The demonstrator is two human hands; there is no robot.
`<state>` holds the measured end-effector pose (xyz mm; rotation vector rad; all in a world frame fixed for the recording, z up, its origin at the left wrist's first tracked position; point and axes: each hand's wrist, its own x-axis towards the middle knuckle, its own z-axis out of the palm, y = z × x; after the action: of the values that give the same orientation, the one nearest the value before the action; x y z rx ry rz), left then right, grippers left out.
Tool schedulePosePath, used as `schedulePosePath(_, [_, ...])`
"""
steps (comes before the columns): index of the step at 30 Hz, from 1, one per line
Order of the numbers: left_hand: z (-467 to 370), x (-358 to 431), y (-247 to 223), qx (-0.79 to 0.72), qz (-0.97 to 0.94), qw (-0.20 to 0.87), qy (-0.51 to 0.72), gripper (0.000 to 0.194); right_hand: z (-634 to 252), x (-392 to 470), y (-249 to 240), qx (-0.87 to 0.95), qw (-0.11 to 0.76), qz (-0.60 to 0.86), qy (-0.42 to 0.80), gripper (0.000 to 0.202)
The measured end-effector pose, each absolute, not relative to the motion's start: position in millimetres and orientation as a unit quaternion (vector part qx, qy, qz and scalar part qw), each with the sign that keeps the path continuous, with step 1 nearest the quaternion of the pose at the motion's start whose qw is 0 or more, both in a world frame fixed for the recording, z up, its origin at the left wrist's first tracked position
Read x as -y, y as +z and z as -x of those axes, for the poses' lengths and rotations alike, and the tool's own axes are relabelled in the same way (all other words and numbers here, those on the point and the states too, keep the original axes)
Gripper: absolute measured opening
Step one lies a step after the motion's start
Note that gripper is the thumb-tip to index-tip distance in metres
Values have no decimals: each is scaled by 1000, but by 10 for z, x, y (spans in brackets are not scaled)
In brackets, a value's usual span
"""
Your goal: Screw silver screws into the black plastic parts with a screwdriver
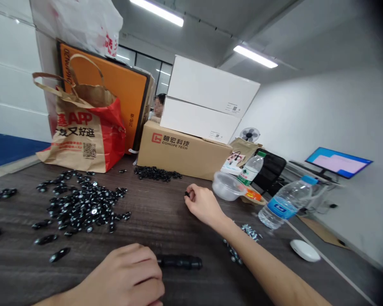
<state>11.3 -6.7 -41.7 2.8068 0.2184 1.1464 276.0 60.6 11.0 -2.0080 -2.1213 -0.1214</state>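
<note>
My right hand [201, 205] reaches out over the middle of the table, its fingertips pinched on a small black part [187, 194]. Close to the front edge, my left hand [130, 274] has its fingers curled; the fingertips and whatever they hold are hidden. A black tool handle [181, 262], which looks like a screwdriver's, lies on the table just right of the left hand, its other end running behind the knuckles. Left of centre spreads a heap of small black parts with shiny metal pieces [83, 204]. A smaller pile of black parts [156, 173] lies before the cardboard box.
Behind stand a paper bag [92, 131], an orange box [127, 97], a cardboard box [185, 153] and white boxes [207, 93]. To the right are a plastic bowl [228, 187], a water bottle [284, 204], silver screws [250, 231] and a white dish [304, 250]. A person sits beyond.
</note>
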Motion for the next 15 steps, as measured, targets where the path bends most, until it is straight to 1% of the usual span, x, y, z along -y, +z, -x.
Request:
schedulePosePath(2, [-145, 78, -465, -72, -918, 61, 385, 31, -2823, -404, 98, 728, 126, 673, -28, 8])
schedulePosePath(6, [-178, 109, -489, -89, -919, 75, 376, 24, -2907, -191, 58, 734, 167, 659, -2, 17])
schedulePosePath(8, [-179, 125, -447, -96, -919, 76, 375, 22, -2900, -124, 78, 740, 193, 644, 14, 17])
schedulePosePath(12, [-158, 171, -318, -131, -898, 76, 413, 20, -2726, 170, 192, 755, 241, 608, 49, 11])
schedulePosePath(14, [-150, 208, -295, -160, -886, 99, 424, 16, -2571, 411, 233, 779, 246, 573, 65, 14])
schedulePosePath(15, [-150, 230, -303, -180, -880, 112, 425, 20, -2486, 535, 240, 801, 246, 540, 75, 17])
